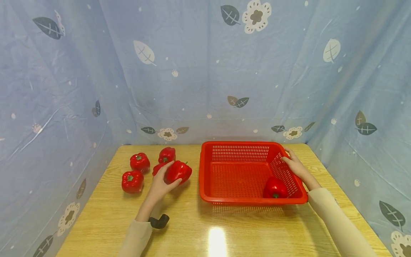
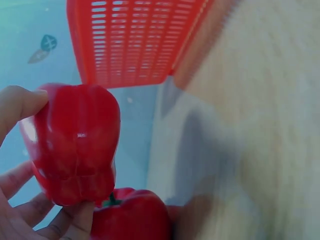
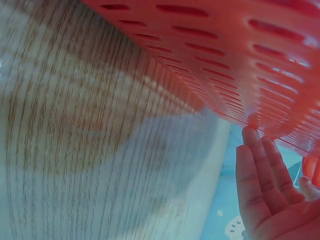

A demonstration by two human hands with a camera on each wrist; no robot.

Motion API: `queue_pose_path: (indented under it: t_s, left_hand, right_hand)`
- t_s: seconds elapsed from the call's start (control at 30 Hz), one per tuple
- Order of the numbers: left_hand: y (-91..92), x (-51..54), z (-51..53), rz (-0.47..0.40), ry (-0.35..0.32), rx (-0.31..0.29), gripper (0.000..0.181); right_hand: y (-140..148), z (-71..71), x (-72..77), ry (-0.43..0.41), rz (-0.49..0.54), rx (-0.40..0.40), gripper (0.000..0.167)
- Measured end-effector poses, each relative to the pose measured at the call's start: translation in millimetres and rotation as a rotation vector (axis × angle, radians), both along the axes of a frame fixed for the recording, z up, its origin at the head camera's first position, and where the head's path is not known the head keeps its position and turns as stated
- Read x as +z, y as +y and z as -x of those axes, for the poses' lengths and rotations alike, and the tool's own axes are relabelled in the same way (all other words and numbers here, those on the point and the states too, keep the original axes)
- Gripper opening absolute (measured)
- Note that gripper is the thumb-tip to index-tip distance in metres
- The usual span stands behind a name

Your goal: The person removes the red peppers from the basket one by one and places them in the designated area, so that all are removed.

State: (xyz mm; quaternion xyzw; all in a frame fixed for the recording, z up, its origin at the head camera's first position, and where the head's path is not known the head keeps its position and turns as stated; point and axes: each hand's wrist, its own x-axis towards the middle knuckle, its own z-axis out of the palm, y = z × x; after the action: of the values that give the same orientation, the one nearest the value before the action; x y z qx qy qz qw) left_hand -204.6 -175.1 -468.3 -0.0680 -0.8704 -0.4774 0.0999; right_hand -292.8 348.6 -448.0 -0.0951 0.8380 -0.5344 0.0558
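Note:
My left hand (image 1: 161,185) grips a red bell pepper (image 1: 179,172), thumb on one side and fingers on the other. In the left wrist view this bell pepper (image 2: 75,140) is held above the table, close to another bell pepper (image 2: 132,217) with a green stem. At the right end of the red plastic basket (image 1: 239,200), my right hand (image 1: 295,167) holds the rim. Its thumb lies over the edge, and the right wrist view has its fingers (image 3: 260,175) against the outside of the slotted wall. One bell pepper (image 1: 275,187) lies in the basket's front right corner.
Left of my left hand stand two bell peppers, one behind (image 1: 140,162) and one in front (image 1: 132,181). Behind the hand is another bell pepper (image 1: 167,155), with one partly hidden (image 1: 157,168). A patterned blue curtain (image 1: 192,89) surrounds the wooden table (image 1: 106,217).

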Motion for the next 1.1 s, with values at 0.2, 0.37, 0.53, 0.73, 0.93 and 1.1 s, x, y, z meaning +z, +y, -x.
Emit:
queue_pose_path:
  t_s: [0.2,0.37,0.53,0.73,0.93,1.1]
  left_hand:
    - [-5.1,-3.6,-7.2,0.013,-0.013,-0.018,0.073]
    - [-10.3,-5.1,-12.6,0.029,-0.021,-0.027,0.073]
    - [-16.2,-6.5,-18.3,0.029,-0.032,-0.023,0.074]
    - [-22.0,-4.7,-25.6,0.037,-0.055,0.002,0.074]
    - [-29.6,-4.5,-31.8,0.075,-0.060,0.019,0.073]
    - [-36.8,-8.1,-38.2,0.109,0.009,0.013,0.073]
  right_hand:
    - [0,-0.2,1.6,-0.003,-0.009,-0.013,0.059]
    - [0,-0.5,2.1,0.002,-0.023,-0.016,0.059]
    - [0,-1.5,1.9,0.008,-0.017,-0.015,0.058]
    - [0,-1.6,1.5,0.021,-0.008,-0.018,0.056]
    - [-1,-2.2,2.2,0.020,-0.010,-0.015,0.056]
    - [-2,-2.7,2.6,0.012,0.000,-0.010,0.057]
